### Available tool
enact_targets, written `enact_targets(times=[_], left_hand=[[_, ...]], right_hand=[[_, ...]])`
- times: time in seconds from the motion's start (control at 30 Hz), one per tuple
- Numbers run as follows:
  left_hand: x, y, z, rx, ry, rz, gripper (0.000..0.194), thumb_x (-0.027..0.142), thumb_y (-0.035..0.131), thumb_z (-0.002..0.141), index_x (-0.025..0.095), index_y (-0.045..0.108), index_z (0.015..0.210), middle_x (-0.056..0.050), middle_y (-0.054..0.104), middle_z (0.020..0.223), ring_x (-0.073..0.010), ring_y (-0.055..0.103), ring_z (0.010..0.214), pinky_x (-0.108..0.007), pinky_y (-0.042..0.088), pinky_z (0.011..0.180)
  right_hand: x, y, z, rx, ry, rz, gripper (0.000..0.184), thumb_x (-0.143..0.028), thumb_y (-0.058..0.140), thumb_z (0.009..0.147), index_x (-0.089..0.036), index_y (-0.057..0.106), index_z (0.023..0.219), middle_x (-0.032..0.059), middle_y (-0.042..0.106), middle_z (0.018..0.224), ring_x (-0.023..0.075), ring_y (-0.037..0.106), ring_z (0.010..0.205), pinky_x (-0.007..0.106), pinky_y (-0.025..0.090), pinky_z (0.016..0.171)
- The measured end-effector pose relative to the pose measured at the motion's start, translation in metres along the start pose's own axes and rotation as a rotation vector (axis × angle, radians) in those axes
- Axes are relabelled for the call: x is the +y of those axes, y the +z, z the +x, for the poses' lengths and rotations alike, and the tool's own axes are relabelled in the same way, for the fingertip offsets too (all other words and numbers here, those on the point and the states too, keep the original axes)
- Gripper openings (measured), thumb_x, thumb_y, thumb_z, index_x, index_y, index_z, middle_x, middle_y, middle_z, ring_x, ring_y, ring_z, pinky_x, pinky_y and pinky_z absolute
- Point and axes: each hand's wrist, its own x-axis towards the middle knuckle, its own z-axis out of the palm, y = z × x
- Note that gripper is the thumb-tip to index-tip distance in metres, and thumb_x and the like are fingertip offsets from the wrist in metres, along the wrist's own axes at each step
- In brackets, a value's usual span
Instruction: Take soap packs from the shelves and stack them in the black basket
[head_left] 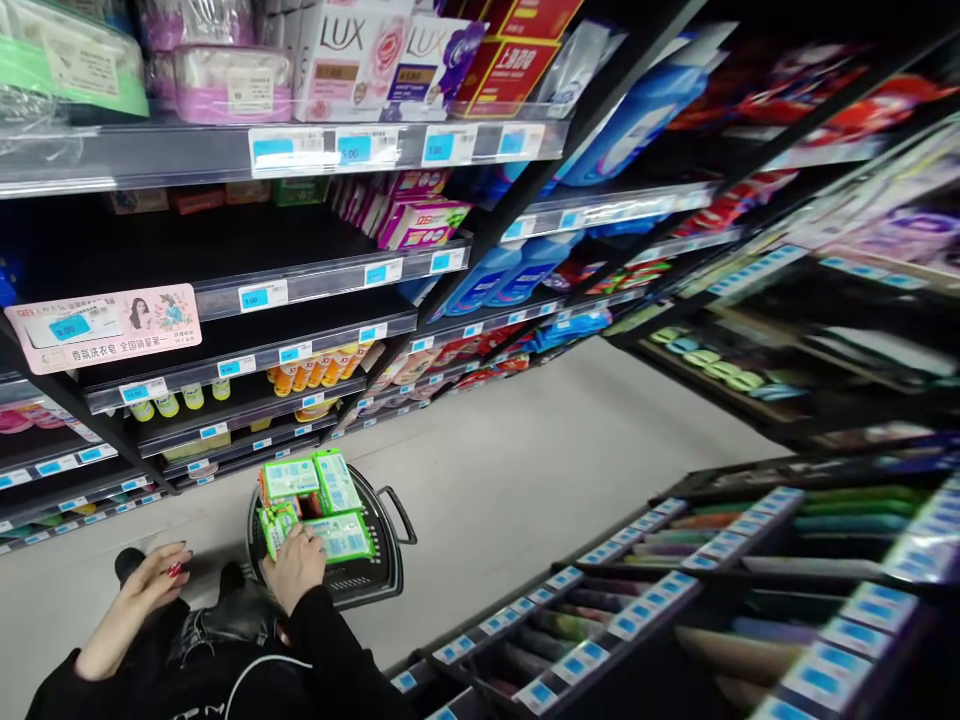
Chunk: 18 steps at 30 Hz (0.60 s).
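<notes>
A black shopping basket [390, 575] with a black handle stands on the floor in front of me. In it lie several flat green-and-white plastic packets [337, 480], with some orange showing at their edge. My right hand [296, 570] reaches over the near side of the basket, its fingers closed at a small green packet [276, 528]; the fingertips are partly hidden among the packets. Left of the basket, my left hand [154, 578] hangs in the air, fingers loosely stretched and apart, with red on the nails. It holds nothing.
Store shelves [300, 290] with soap boxes [360, 55], blue bottles [517, 270] and price tags rise on the left. A lower rack [622, 610] of flat packs runs along the right. Grey floor [510, 440] stretches between them.
</notes>
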Motion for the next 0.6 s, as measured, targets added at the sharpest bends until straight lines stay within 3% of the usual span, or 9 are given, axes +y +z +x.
enact_targets(times=[0.13, 0.23, 0.4, 0.5, 0.6], left_hand=[[-0.004, 0.001, 0.003, -0.041, -0.037, 0.008, 0.065, 0.064, 0.073, 0.060, 0.022, 0.063, 0.109, -0.017, 0.062, 0.124, -0.0344, 0.060, 0.107, -0.044, 0.041, 0.094], [-0.007, -0.001, 0.005, -0.073, -0.047, 0.009, 0.066, 0.065, 0.069, 0.063, 0.022, 0.061, 0.113, -0.016, 0.058, 0.128, -0.0334, 0.060, 0.105, -0.045, 0.044, 0.091], [-0.004, 0.002, 0.015, -0.137, -0.002, 0.236, 0.061, 0.065, 0.057, 0.075, 0.019, 0.056, 0.115, -0.019, 0.060, 0.125, -0.0330, 0.062, 0.103, -0.045, 0.046, 0.090], [0.011, 0.020, 0.040, -0.228, 0.090, 0.392, 0.044, 0.048, 0.058, 0.080, 0.017, 0.058, 0.111, -0.018, 0.064, 0.119, -0.0313, 0.064, 0.099, -0.043, 0.047, 0.087], [0.032, 0.053, 0.088, -0.318, 0.277, 0.588, 0.036, 0.032, 0.059, 0.080, 0.015, 0.057, 0.113, -0.018, 0.062, 0.119, -0.0279, 0.058, 0.110, -0.038, 0.042, 0.096]], right_hand=[[-0.004, 0.012, 0.013, 0.007, 0.023, -0.054, 0.076, -0.039, 0.064, 0.075, 0.004, 0.040, 0.132, 0.0322, 0.052, 0.117, 0.0373, 0.055, 0.098, 0.042, 0.044, 0.071], [-0.007, 0.017, 0.018, -0.005, 0.017, -0.087, 0.074, -0.042, 0.065, 0.075, -0.004, 0.041, 0.134, 0.0286, 0.050, 0.119, 0.0353, 0.055, 0.093, 0.041, 0.045, 0.065], [-0.010, 0.021, 0.019, 0.019, 0.025, -0.111, 0.073, -0.040, 0.065, 0.075, -0.002, 0.042, 0.133, 0.0283, 0.051, 0.116, 0.0350, 0.055, 0.090, 0.041, 0.045, 0.062], [-0.010, 0.024, 0.021, 0.036, 0.015, -0.100, 0.066, -0.034, 0.061, 0.077, -0.003, 0.043, 0.133, 0.0299, 0.051, 0.121, 0.0358, 0.054, 0.093, 0.044, 0.045, 0.065], [-0.007, 0.031, 0.022, 0.059, -0.007, -0.063, 0.062, -0.030, 0.058, 0.079, -0.004, 0.046, 0.133, 0.0275, 0.047, 0.131, 0.0374, 0.050, 0.104, 0.053, 0.042, 0.080]])
